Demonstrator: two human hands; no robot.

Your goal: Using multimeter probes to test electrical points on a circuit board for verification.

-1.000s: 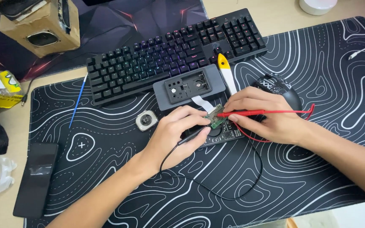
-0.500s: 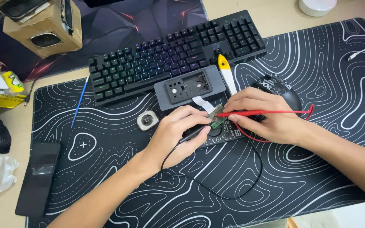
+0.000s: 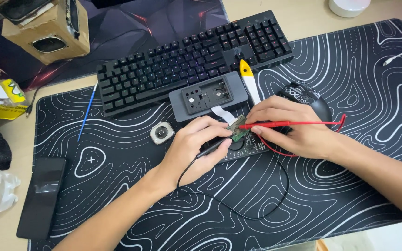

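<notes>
Head view, only one: the left hand (image 3: 196,151) is closed around a black probe (image 3: 212,148), tip pointing at the small green circuit board (image 3: 239,130); the probe's black lead (image 3: 238,204) loops near across the mat and back up toward the meter; the right hand (image 3: 294,128) pinches a red probe (image 3: 275,124), held roughly level, tip touching the same board from the right; its red lead (image 3: 336,123) bends back by the wrist; the board sits at mat centre, between both hands, over a dark multimeter (image 3: 247,148) that is mostly hidden under the fingers; a white ribbon cable (image 3: 222,114) runs from the board to the grey opened device case (image 3: 209,95) just far of it; a yellow-and-white pry tool (image 3: 249,80) lies beside the case on the right; a black mouse (image 3: 305,95) sits behind the right hand; a backlit keyboard (image 3: 194,60) lies along the far edge of the patterned desk mat (image 3: 350,195); a small square watch body (image 3: 162,132) lies left of the left hand; a blue stick tool (image 3: 88,113) further left; a dark phone (image 3: 42,195) sits at the near left; a cardboard speaker box (image 3: 47,28) at the far left.
</notes>
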